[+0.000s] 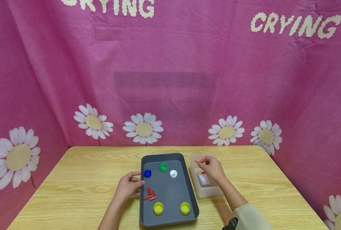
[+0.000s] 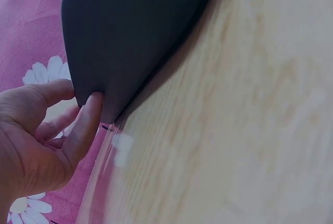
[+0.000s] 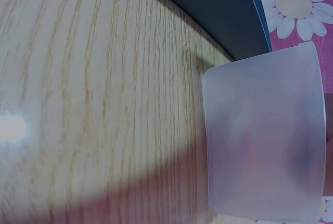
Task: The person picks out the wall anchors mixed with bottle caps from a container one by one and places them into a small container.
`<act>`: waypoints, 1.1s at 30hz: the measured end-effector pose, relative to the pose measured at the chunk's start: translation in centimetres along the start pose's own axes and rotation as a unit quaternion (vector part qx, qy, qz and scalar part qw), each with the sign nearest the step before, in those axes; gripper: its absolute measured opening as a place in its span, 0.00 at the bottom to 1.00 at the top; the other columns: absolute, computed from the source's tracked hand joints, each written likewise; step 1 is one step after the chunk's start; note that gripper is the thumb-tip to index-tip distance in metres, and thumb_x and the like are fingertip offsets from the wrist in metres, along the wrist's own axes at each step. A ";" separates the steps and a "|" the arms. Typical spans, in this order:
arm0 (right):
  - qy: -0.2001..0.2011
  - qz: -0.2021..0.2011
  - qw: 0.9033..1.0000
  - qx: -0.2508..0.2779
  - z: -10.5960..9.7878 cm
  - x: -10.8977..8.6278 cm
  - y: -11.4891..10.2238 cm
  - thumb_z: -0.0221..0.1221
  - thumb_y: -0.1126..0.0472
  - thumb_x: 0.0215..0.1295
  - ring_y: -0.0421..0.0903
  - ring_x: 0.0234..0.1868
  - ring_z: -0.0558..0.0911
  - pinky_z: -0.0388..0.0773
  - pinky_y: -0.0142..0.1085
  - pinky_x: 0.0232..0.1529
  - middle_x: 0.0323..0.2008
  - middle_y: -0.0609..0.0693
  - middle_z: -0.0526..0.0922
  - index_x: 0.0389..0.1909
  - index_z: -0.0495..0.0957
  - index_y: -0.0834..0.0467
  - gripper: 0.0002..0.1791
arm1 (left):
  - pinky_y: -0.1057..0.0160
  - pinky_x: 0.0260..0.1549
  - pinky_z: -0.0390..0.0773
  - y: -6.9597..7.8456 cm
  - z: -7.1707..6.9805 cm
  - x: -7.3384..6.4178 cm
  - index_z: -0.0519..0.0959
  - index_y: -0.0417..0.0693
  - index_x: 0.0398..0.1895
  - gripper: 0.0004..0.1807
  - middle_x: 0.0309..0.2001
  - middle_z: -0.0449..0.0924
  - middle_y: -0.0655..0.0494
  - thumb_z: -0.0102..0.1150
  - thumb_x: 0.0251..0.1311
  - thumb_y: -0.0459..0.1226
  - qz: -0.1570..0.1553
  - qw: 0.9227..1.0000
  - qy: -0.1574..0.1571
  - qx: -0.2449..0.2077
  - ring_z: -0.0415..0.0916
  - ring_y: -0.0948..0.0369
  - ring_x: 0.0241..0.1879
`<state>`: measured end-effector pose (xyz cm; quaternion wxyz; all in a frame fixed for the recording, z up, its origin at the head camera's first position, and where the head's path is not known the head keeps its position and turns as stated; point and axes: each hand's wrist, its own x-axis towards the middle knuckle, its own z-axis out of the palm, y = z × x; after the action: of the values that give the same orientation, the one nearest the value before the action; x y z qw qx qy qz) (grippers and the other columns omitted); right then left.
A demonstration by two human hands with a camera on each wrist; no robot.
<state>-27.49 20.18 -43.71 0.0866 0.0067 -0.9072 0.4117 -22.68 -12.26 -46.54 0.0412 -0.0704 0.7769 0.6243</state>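
My right hand (image 1: 212,168) pinches a small red stick (image 1: 197,162) between thumb and fingertips, over a translucent plastic box (image 1: 199,191). Inside that box lies another red stick (image 1: 203,172) near a whitish rectangular patch. At the left side of a dark grey tray (image 1: 170,191), my left hand (image 1: 127,186) grips the wall with its fingertips, one digit against the outer face (image 2: 130,31). Several red sticks (image 1: 149,191) lie loose in the tray's left part. The right wrist view shows the box's side wall (image 3: 265,130), with that hand mostly hidden behind it.
Around the tray floor sit round caps: blue (image 1: 147,173), green (image 1: 163,167), white (image 1: 173,173) and two yellow ones (image 1: 158,208). The box stands close along the tray's right side. Behind the wooden table (image 1: 95,163) hangs a pink daisy-print cloth (image 1: 170,95).
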 end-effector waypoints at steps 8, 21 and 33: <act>-0.006 0.008 1.000 0.007 0.1 0.0 -0.1 0.61 0.63 0.57 0.41 0.23 0.72 0.70 0.30 0.24 0.22 0.51 0.76 0.30 0.80 0.62 0.06 | 0.57 0.22 0.83 0.1 0.0 -0.2 0.72 0.38 0.56 0.25 0.38 0.77 0.43 0.63 0.53 0.30 0.004 1.000 0.000 -0.006 0.78 0.60 0.26; -0.007 0.000 1.000 -0.011 0.0 0.0 -0.2 0.61 0.63 0.57 0.40 0.24 0.73 0.69 0.31 0.26 0.23 0.51 0.78 0.31 0.80 0.62 0.06 | 0.58 0.22 0.83 0.0 0.0 -0.2 0.72 0.37 0.56 0.25 0.38 0.77 0.43 0.63 0.53 0.30 0.005 1.000 0.000 -0.012 0.78 0.60 0.26; -0.010 -0.028 1.000 -0.003 -0.1 -0.3 -1.2 0.61 0.62 0.57 0.39 0.19 0.71 0.67 0.30 0.21 0.21 0.50 0.76 0.31 0.81 0.60 0.04 | 0.59 0.22 0.83 -0.3 0.1 0.1 0.72 0.37 0.56 0.25 0.38 0.77 0.44 0.63 0.53 0.30 0.008 1.000 0.000 -0.016 0.78 0.60 0.25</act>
<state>-27.11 19.42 -42.80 0.0895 0.0359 -0.9086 0.4063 -22.71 -12.23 -46.85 0.0354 -0.0651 0.7674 0.6368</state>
